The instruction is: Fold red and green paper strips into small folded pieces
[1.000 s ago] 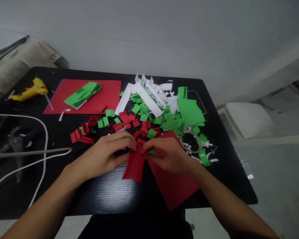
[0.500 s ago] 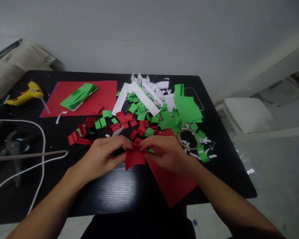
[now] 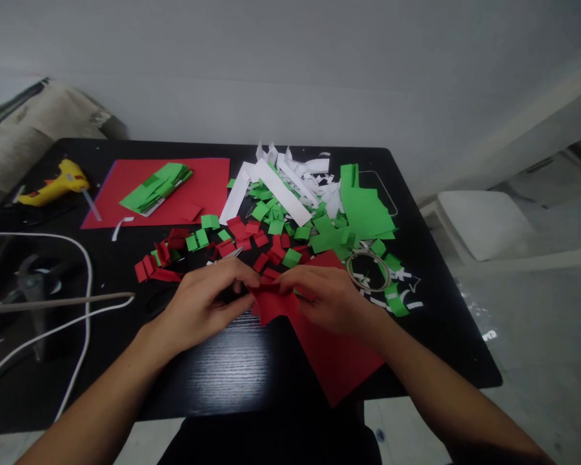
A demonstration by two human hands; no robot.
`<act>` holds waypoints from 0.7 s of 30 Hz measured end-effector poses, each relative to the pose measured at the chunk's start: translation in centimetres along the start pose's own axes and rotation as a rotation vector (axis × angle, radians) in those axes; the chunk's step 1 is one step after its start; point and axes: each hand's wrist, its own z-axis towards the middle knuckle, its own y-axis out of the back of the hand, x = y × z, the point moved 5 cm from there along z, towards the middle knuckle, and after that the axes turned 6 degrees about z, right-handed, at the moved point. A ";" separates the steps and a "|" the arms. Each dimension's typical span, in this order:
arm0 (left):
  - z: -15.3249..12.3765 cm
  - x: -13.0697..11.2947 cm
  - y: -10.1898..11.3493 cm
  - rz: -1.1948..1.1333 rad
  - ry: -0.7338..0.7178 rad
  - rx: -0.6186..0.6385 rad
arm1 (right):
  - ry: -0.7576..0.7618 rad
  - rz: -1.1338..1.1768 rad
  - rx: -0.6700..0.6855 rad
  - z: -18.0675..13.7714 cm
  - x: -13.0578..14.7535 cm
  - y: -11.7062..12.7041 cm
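Note:
My left hand point(image 3: 204, 303) and my right hand point(image 3: 322, 297) meet over the middle of the black table point(image 3: 213, 374). Both pinch a small folded piece of red paper point(image 3: 272, 305) between thumbs and fingertips. A dark object lies under my left fingers; I cannot make it out. Under my right hand lies a larger red sheet point(image 3: 336, 355) that reaches to the table's front edge. Just beyond my hands are several small folded red and green paper pieces point(image 3: 266, 239).
A red sheet point(image 3: 208, 187) with a stack of green strips point(image 3: 157, 186) lies at the back left, beside a yellow glue gun point(image 3: 53, 184). White strips point(image 3: 281, 187) and green scraps point(image 3: 365, 213) pile up behind. A tape ring point(image 3: 368, 271) sits right; white cables point(image 3: 72, 303) run left.
The red strip that hung down from my fingers a second ago is now folded up into a shorter piece. Both hands stay in place, pinching it.

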 end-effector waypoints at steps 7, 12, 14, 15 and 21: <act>0.1 -0.4 0.1 -0.026 -0.089 -0.022 | 0.063 -0.022 -0.033 -0.1 0.3 -0.1; -0.8 0.4 0.0 0.006 -0.008 -0.070 | 0.010 -0.011 -0.092 -0.1 0.4 0.2; -1.0 0.5 0.1 0.019 0.008 -0.097 | -0.001 0.003 -0.104 -0.1 0.5 0.1; -1.0 0.4 0.1 0.022 -0.002 -0.103 | 0.009 0.005 -0.114 -0.1 0.5 0.1; -0.4 -0.8 0.7 0.042 -0.121 -0.159 | -0.196 0.173 -0.307 0.1 -0.5 0.4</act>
